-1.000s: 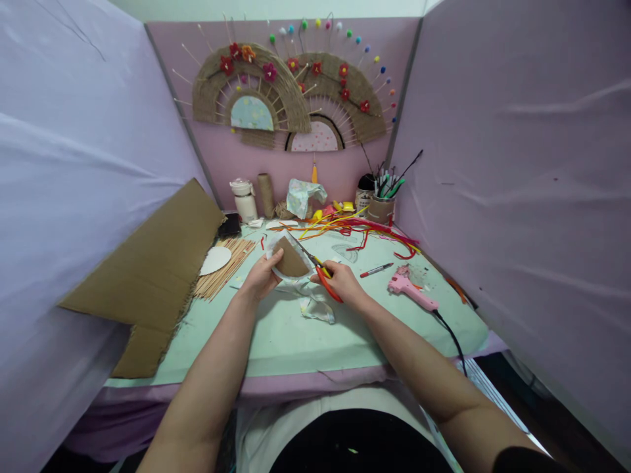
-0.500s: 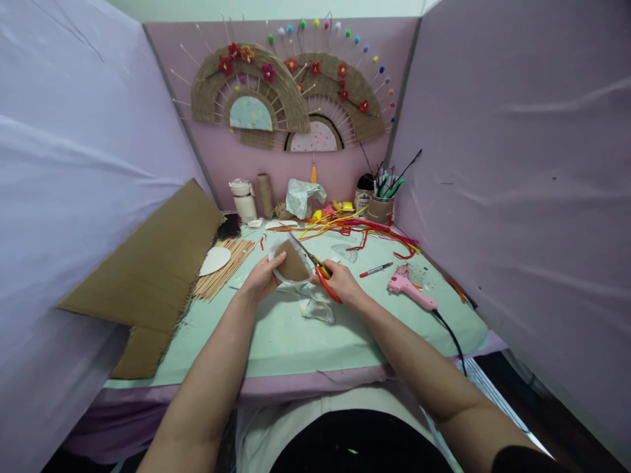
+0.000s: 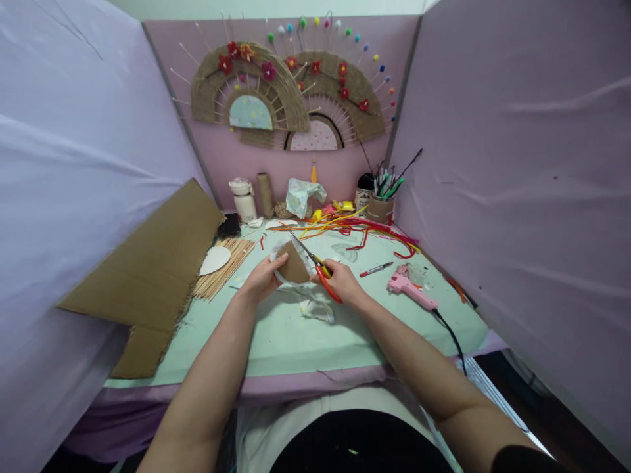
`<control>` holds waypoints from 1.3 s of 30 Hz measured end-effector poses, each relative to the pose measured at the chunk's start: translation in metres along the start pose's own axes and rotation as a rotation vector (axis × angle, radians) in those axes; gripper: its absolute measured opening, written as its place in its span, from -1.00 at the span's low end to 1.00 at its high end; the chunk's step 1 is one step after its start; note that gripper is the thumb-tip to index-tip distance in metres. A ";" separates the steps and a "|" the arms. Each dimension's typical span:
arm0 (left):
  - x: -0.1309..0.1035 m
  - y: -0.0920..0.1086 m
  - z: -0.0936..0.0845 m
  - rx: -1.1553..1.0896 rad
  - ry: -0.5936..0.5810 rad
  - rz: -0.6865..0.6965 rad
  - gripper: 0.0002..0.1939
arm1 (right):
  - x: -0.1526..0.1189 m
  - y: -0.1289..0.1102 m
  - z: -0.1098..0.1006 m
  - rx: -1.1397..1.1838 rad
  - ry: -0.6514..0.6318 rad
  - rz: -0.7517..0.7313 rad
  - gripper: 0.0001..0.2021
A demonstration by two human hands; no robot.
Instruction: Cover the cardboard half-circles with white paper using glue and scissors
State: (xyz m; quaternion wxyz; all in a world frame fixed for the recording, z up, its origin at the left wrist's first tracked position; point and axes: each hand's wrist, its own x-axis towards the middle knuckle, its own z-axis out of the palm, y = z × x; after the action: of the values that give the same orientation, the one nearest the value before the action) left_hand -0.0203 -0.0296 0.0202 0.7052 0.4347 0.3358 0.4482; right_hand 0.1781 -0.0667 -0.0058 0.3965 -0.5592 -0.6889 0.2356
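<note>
Left hand (image 3: 264, 278): its grip is pinched on the cardboard piece (image 3: 294, 266), thumb flat on the brown face, fingers underneath
Cardboard piece: held up over the middle of the bench (image 3: 355, 338), between the two hands, tilted
Cloth edging (image 3: 278, 247): pale fabric showing past the cardboard along the upper left and the lower curve
Right hand (image 3: 342, 281): its grip is wrapped on the scissors (image 3: 324, 274), handles in the palm
Scissors: blades pointing up and away, beside the right edge of the cardboard piece; whether they are parted is too small to tell
Cutting well: short snips, I'd judge, with the tips watched so that they bite cloth and spare the cardboard
Turning: better to rotate the work with the left hand than to twist the cutting wrist
Thumb: best kept back from the line of the blades
Cloth scraps (image 3: 318, 310): lying below the hands; best kept out of the blades' path
Glue gun (image 3: 413, 291): on the right of the bench, well apart from the hands; treat its tip as hot, to be safe
</note>
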 end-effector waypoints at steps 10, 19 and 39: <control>0.000 0.000 0.000 -0.009 0.006 0.005 -0.70 | 0.001 -0.002 -0.002 0.007 0.030 -0.007 -0.63; 0.004 0.002 -0.004 -0.120 0.053 0.025 -0.71 | 0.007 0.015 -0.004 -0.275 0.028 0.175 -0.61; 0.015 0.001 -0.012 -0.236 0.168 0.084 -0.70 | 0.008 0.020 -0.003 -0.544 0.097 0.141 -0.82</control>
State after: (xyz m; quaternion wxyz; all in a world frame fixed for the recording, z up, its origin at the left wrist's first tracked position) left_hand -0.0255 -0.0121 0.0156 0.7015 0.3232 0.3201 0.5485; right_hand 0.1914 -0.0540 -0.0170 0.2468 -0.7024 -0.6663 0.0420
